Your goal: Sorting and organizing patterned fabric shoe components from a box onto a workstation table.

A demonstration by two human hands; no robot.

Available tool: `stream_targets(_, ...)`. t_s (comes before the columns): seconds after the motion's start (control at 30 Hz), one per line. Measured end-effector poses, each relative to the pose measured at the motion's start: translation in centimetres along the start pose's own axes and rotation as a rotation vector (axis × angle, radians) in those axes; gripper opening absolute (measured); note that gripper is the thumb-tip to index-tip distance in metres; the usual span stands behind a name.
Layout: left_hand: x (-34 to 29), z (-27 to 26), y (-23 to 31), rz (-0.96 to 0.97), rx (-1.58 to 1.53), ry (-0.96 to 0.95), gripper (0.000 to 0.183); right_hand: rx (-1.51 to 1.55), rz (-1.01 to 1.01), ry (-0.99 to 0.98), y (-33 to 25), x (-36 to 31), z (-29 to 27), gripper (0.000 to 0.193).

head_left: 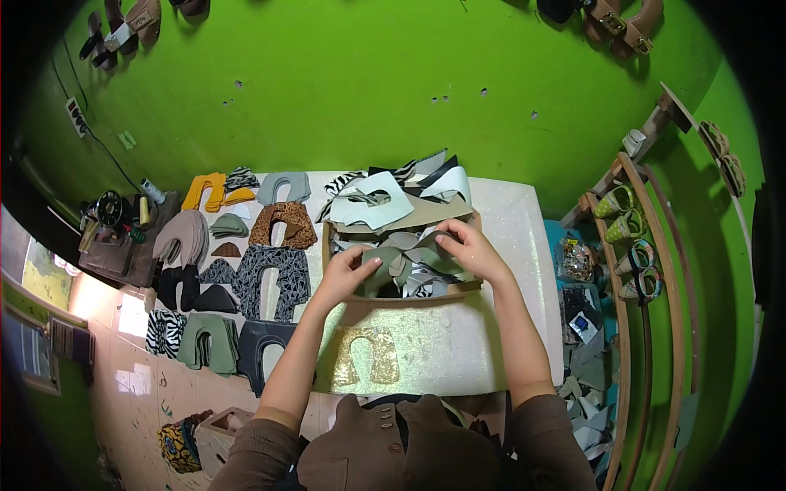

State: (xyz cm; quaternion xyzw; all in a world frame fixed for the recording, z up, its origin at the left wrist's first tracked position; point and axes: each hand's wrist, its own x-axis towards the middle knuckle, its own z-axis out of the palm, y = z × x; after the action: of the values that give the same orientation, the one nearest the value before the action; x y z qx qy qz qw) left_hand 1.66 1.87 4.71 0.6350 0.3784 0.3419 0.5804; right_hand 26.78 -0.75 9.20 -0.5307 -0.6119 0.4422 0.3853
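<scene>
Over a cardboard box [385,298] full of cut material, both my hands hold a grey-green sheet piece [378,276], which looks like synthetic leather. My left hand [347,272] pinches its left side, fingers closed. At the upper right, my right hand [472,250] is closed on its other edge. Scraps in zebra print, black and grey show beneath the piece. A pale blue cut piece [385,204] with an opening lies on top of the heap at the back of the box. Nearer me, a glittery gold U-shaped piece [337,366] lies flat on the white table [446,344].
Stacks of U-shaped pieces stand left, including leopard print [296,233], patterned blue-grey [250,274] and green [205,340]. A sewing machine [109,209] sits beyond them. To the right are a wooden rack [655,327] with sandals [626,225] and a heap of scraps [588,376].
</scene>
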Motion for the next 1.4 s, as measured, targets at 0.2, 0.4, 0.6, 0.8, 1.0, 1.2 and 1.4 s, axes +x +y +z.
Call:
stream_targets(0.2, 0.1, -0.4, 1.3, -0.022, -0.383, 0.176, 0.021, 0.071, -0.026, -0.003, 1.5, 0.4, 0.5, 0.012)
stream_targets(0.4, -0.9, -3.4, 0.3, 0.031, -0.339, 0.321, 0.023, -0.224, 0.045, 0.129, 2.7, 1.2, 1.6, 0.020)
stream_targets(0.6, -1.2, -2.4, 0.0, 0.003, -0.397, 0.316, 0.022, -0.689, -0.170, 0.258, 7.1, 3.9, 3.5, 0.029)
stream_targets(0.8, -1.8, -2.3, -0.2, -0.045, -0.364, 0.298, 0.021, -0.438, -0.152, 0.287, 5.1, 5.6, 3.6, 0.017)
stream_targets(1.0, -2.2, -2.4, -0.6, -0.066, -0.396, 0.271, 0.030, 0.354, -0.123, 0.134, 2.0, 5.2, 1.6, 0.013)
stream_targets(1.2, -1.9, -1.6, -1.1, -0.037, -0.449, 0.229, 0.031, 0.038, -0.018, -0.281, 5.1, 2.9, 2.0, 0.020)
stream_targets(1.4, -2.2, -1.5, -0.1, -0.082, -0.279, 0.211, 0.026, -0.143, 0.023, -0.256, 3.2, 1.0, 4.0, 0.032)
